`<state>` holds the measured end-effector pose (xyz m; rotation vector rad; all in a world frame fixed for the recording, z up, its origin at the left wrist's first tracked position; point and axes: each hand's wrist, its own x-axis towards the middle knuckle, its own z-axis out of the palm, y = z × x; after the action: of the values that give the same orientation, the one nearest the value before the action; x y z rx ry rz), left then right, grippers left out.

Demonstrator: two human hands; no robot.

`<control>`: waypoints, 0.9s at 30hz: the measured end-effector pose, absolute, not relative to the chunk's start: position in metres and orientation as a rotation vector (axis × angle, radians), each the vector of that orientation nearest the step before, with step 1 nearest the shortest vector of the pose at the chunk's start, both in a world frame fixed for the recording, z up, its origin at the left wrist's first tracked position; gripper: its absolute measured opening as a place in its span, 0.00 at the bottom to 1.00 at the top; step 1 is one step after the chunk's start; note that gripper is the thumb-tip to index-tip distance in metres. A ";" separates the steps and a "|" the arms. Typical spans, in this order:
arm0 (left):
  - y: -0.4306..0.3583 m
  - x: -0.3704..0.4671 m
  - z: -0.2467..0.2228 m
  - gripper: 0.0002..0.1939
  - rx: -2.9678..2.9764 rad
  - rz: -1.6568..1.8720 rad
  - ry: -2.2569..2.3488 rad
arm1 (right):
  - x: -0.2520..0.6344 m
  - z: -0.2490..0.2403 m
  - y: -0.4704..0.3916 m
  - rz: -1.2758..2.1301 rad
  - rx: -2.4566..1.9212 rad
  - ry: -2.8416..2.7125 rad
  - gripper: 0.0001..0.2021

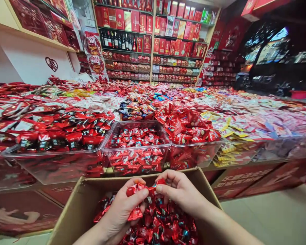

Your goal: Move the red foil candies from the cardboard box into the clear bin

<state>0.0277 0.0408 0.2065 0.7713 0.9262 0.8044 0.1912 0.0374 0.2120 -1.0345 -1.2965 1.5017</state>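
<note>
Hands (121, 204) pinch red-wrapped sweets (135, 214) over cardboard box (71, 207)

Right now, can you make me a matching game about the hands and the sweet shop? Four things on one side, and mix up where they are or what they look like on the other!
Things:
1. Left hand
2. Cardboard box
3. Dark bottles
4. Middle clear tub

Places and looks:
A. Standing upright at the back
B. Brown and open on top, below the hands
C. Just beyond the box, with small red sweets inside
D. Holding a shiny red wrapper

Right pairs: 1-D, 2-B, 3-A, 4-C
</note>
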 end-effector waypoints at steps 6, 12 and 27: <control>0.044 0.026 0.206 0.09 0.777 0.895 0.911 | 0.198 0.216 0.038 1.429 -1.021 -1.234 0.09; 0.040 0.026 0.205 0.09 0.711 0.705 0.772 | 0.194 0.213 0.032 1.100 -0.931 -1.474 0.02; 0.043 0.024 0.203 0.09 0.774 0.781 0.871 | 0.195 0.208 0.028 0.480 -0.850 -2.036 0.12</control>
<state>0.0244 0.0433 0.2031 0.7745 0.8709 0.7809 0.1947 0.0281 0.2078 -0.8502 -2.0363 0.4798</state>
